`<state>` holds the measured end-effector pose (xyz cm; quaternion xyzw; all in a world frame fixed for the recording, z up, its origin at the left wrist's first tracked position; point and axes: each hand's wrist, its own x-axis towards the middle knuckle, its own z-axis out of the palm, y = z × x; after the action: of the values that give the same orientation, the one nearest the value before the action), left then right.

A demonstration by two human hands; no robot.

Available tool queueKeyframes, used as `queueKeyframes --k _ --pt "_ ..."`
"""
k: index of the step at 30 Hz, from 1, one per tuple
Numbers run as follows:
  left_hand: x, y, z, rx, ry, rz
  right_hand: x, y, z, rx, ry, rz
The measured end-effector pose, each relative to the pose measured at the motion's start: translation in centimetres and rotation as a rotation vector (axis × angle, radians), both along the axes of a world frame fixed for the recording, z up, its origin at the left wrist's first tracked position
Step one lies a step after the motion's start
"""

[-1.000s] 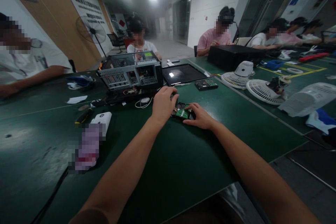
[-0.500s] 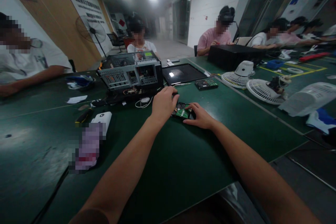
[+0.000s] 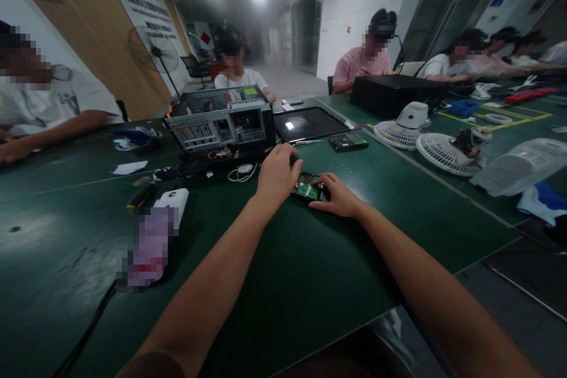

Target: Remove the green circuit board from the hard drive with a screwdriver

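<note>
A hard drive with a green circuit board facing up lies on the green table between my hands. My left hand is over its left end, fingers curled in a pinch. Something small and dark shows between those fingertips, mostly hidden by the hand. From the right, my right hand grips the drive, thumb at the near edge and forefinger across the board. A second hard drive rests farther back, also board side up.
Ahead on the left stands an opened computer case. Behind the hands lies a black panel. White fan parts sit to the right. On the left are a yellow-black tool and a white power strip. Several people sit around the table.
My left hand has shifted very slightly over the drive's left end. My right hand and the drive stay put. Across the table, people's arms have moved a little.
</note>
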<state>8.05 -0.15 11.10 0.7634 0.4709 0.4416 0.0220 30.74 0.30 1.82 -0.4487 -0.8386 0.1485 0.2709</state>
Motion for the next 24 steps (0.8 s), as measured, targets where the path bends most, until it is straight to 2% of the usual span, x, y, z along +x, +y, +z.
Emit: queueKeyframes --k 11,19,24 --pt "-0.38 0.01 0.07 0.015 0.022 0.012 -0.01 -0.03 0.02 0.008 -0.005 0.005" --pt "-0.11 -0.07 0.16 0.035 0.029 -0.063 -0.03 0.00 0.09 0.004 -0.009 -0.010" --pt "0.18 0.09 -0.26 0.017 -0.049 -0.078 -0.03 -0.07 0.08 0.007 -0.009 -0.005"
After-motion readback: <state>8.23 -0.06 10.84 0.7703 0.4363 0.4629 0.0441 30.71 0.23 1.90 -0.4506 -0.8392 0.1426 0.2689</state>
